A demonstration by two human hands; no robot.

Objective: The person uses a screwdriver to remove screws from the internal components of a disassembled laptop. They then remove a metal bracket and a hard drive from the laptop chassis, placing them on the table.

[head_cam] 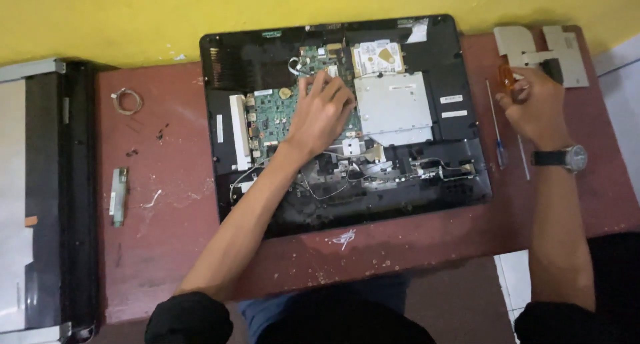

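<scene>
two bare hands are working over a worn reddish-brown wooden table [167, 251]. the left hand [320, 114] is resting on the green circuit board [273, 117] inside the opened black plastic computer shell [453, 64], which is lying flat in the middle of the table; its fingers are curling down onto the board's upper edge, and i cannot tell whether they are pinching anything. the right hand [533, 107], wearing a dark wristwatch [567, 159], is closing around an orange-handled screwdriver [507, 77] near the table's right end. a thin blue-tipped screwdriver [497, 127] is lying just beside it. a grey metal bracket [540, 47] is sitting behind that hand.
</scene>
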